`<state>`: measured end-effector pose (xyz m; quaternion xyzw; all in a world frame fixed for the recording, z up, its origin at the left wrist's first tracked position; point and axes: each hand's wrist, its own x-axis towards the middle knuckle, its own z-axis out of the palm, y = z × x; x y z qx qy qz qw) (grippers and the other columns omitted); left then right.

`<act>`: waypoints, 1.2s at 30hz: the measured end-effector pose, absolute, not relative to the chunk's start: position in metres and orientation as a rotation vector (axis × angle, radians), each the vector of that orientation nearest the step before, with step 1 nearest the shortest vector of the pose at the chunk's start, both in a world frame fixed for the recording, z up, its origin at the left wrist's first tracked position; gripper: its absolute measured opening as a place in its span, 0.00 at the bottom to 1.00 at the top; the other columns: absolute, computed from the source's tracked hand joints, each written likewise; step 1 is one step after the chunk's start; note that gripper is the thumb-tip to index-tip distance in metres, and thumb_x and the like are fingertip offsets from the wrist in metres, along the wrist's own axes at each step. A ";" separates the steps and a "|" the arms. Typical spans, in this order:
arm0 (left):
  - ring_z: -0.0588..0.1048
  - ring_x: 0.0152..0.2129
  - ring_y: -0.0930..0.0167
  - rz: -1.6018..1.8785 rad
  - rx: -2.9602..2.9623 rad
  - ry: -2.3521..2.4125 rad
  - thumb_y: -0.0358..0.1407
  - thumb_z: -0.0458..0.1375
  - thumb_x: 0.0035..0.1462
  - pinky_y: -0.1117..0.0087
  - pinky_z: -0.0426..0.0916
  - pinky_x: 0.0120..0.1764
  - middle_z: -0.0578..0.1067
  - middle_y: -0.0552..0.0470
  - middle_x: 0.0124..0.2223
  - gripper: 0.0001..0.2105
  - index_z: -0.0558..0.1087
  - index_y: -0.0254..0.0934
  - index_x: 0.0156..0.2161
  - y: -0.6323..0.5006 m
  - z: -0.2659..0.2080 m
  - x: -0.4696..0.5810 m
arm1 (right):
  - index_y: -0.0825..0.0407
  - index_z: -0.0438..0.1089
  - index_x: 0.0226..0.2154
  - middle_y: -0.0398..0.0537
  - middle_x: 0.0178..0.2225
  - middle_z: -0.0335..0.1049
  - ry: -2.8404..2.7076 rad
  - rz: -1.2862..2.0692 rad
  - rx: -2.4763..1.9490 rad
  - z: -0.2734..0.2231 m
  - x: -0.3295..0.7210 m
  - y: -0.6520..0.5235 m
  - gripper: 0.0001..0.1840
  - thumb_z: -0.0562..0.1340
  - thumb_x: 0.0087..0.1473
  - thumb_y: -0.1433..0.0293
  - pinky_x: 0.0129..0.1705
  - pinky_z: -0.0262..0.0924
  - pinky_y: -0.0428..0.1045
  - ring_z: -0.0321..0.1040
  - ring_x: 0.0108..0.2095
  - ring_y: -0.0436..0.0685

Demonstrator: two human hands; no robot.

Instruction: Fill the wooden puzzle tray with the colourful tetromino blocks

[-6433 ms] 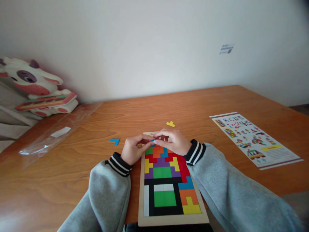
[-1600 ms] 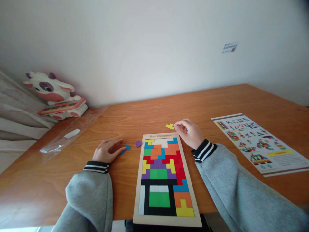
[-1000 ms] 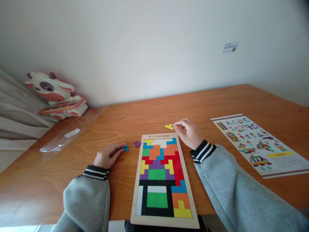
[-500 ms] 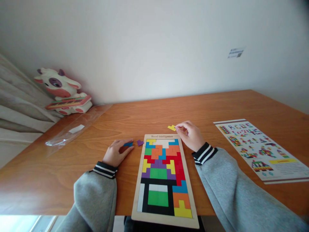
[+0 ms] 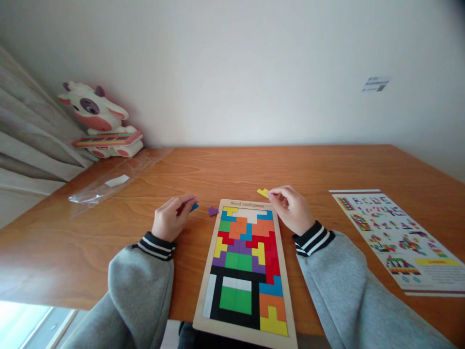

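Observation:
A wooden puzzle board (image 5: 199, 317) filled with coloured block pieces lies before me, its near end over the table edge. A pale gap (image 5: 247, 214) shows near its top. My left hand (image 5: 173, 217), left of the board, pinches a blue puzzle piece (image 5: 195, 207), mostly hidden by the fingers. Between that hand and the board rests a small purple puzzle piece (image 5: 212, 211). My right hand (image 5: 291, 208), beside the board's upper right corner, holds a yellow puzzle piece (image 5: 263, 193) between thumb and fingertips, just beyond the top rim.
On the right lies a printed pattern sheet (image 5: 395, 237). A clear plastic bag (image 5: 90, 194) spreads over the left of the wooden table (image 5: 225, 167). Behind it a toy cow with a keyboard (image 5: 103, 121) stands by the curtain (image 5: 32, 131) and wall.
My left hand has closed its fingers around the blue piece, which was lying between spread thumb and fingers. My right hand keeps the yellow piece. The camera view has shifted slightly.

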<state>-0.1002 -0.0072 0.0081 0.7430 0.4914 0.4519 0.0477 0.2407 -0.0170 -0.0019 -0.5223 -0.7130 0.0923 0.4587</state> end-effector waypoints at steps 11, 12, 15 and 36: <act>0.79 0.28 0.72 1.519 1.368 1.052 0.49 0.68 0.50 0.69 0.75 0.35 0.81 0.45 0.35 0.22 0.75 0.32 0.42 0.024 0.009 -0.035 | 0.51 0.75 0.37 0.55 0.38 0.74 -1.755 0.209 -1.518 -0.029 0.249 0.005 0.19 0.59 0.60 0.53 0.45 0.67 0.58 0.71 0.40 0.61; 0.79 0.28 0.72 1.555 1.303 1.058 0.49 0.68 0.49 0.70 0.75 0.35 0.81 0.46 0.36 0.22 0.75 0.32 0.41 0.027 0.006 -0.036 | 0.52 0.75 0.38 0.55 0.38 0.74 -1.739 0.204 -1.565 -0.031 0.249 0.008 0.20 0.61 0.58 0.52 0.45 0.67 0.58 0.71 0.40 0.62; 0.78 0.29 0.74 1.638 1.090 1.050 0.47 0.70 0.47 0.72 0.74 0.36 0.81 0.48 0.37 0.22 0.75 0.34 0.42 0.032 -0.001 -0.042 | 0.51 0.76 0.40 0.55 0.39 0.74 -1.690 0.236 -1.677 -0.034 0.249 0.019 0.22 0.66 0.52 0.51 0.45 0.67 0.59 0.71 0.40 0.62; 0.79 0.33 0.73 1.540 0.943 0.986 0.47 0.72 0.43 0.70 0.74 0.41 0.80 0.48 0.39 0.23 0.75 0.33 0.40 0.028 -0.001 -0.037 | 0.51 0.75 0.38 0.47 0.33 0.75 -1.989 0.679 -1.280 -0.004 0.194 -0.016 0.18 0.68 0.53 0.55 0.36 0.69 0.51 0.71 0.32 0.53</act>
